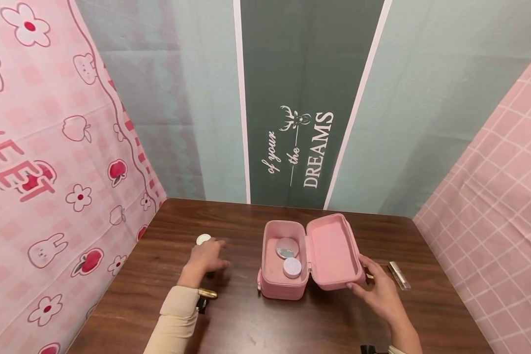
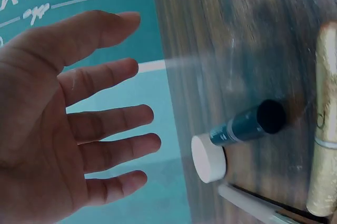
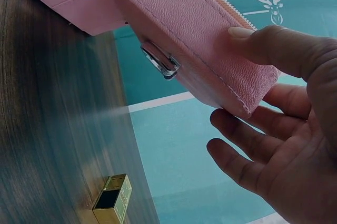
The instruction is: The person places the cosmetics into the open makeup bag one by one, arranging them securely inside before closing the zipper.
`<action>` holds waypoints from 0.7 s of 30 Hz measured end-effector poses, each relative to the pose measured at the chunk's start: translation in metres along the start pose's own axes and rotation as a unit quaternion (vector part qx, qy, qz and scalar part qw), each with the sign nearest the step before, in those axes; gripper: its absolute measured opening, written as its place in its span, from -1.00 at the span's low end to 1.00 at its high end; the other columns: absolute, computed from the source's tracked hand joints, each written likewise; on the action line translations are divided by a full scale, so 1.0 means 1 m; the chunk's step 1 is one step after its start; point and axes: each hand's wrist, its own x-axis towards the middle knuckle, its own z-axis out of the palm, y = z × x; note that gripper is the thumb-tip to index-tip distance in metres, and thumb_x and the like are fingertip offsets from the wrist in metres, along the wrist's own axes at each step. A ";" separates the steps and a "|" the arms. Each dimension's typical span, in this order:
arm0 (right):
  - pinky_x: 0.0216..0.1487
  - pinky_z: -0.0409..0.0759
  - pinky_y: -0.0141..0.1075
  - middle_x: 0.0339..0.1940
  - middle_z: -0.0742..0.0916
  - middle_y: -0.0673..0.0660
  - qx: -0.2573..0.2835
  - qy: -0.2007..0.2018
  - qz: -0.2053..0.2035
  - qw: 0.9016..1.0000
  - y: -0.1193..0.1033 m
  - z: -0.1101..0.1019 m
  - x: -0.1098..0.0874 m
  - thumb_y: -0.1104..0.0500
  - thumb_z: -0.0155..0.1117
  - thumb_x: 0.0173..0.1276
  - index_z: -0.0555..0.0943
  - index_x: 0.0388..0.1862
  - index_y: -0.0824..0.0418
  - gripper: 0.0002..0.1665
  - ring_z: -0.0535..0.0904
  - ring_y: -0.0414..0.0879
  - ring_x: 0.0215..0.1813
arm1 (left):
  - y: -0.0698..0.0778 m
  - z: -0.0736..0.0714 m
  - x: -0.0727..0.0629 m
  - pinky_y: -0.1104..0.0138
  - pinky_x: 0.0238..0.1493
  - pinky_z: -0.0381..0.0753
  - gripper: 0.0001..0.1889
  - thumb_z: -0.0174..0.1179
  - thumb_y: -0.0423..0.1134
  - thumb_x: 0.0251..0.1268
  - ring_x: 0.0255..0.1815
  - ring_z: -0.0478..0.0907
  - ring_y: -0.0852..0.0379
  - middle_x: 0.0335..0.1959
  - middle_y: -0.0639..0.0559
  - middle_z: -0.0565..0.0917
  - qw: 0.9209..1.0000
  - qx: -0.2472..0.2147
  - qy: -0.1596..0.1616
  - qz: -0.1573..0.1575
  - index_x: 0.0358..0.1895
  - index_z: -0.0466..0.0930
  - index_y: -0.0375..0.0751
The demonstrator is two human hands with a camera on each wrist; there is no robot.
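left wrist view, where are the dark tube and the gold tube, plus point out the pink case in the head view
Dark tube (image 2: 244, 126): left wrist view, middle of its side.
Gold tube (image 2: 325, 119): left wrist view, middle of its length.
Pink case (image 1: 283, 292): head view, near outer wall.

Here's the pink case, upright, lid hinged open to its right; inside, 1 silvery disc and 1 pale disc; left of the case, white jar beside dark tube.
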 end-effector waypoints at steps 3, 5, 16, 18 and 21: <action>-0.21 0.52 -0.46 0.03 0.56 0.36 -0.003 0.002 -0.001 1.000 0.000 0.001 0.000 0.34 0.59 -0.22 0.43 0.17 0.40 -0.11 0.52 0.11 -0.11 | -0.009 0.003 0.000 -0.08 -0.32 0.48 -0.54 0.42 -0.05 -0.12 -0.22 0.54 -0.17 -0.19 -0.14 0.56 1.000 -0.015 0.020 0.007 -0.07 0.61 -0.10; -0.22 0.54 -0.43 0.02 0.56 0.36 -0.004 0.003 -0.001 1.000 -0.001 0.001 0.000 0.34 0.59 -0.22 0.43 0.17 0.41 -0.12 0.52 0.11 -0.11 | -0.014 0.004 0.000 -0.08 -0.29 0.47 -0.53 0.42 -0.06 -0.12 -0.22 0.54 -0.18 -0.21 -0.14 0.56 0.999 -0.025 0.030 0.006 -0.07 0.61 -0.12; -0.22 0.55 -0.40 0.03 0.56 0.35 -0.001 0.001 0.008 1.000 -0.001 0.001 0.000 0.32 0.59 -0.20 0.43 0.17 0.40 -0.13 0.52 0.10 -0.12 | -0.042 0.012 0.000 -0.18 -0.12 0.39 -0.47 0.39 -0.08 -0.05 -0.07 0.50 -0.22 -0.03 -0.21 0.52 0.995 -0.085 0.048 -0.026 0.06 0.55 -0.19; -0.22 0.54 -0.42 0.02 0.56 0.35 0.000 0.001 0.008 1.000 0.000 0.001 0.000 0.32 0.59 -0.20 0.43 0.17 0.40 -0.13 0.52 0.10 -0.12 | -0.046 0.014 0.000 -0.16 -0.12 0.39 -0.48 0.39 -0.11 -0.05 -0.08 0.50 -0.20 -0.03 -0.22 0.52 0.993 -0.100 0.055 -0.028 0.05 0.55 -0.18; -0.21 0.54 -0.42 0.02 0.56 0.35 0.000 -0.001 0.009 1.000 0.000 0.002 -0.001 0.31 0.58 -0.20 0.42 0.18 0.41 -0.12 0.52 0.10 -0.11 | -0.050 0.019 0.000 -0.12 -0.12 0.41 -0.48 0.41 -0.15 -0.05 -0.10 0.49 -0.18 -0.02 -0.22 0.51 0.988 -0.133 0.076 -0.030 0.06 0.55 -0.16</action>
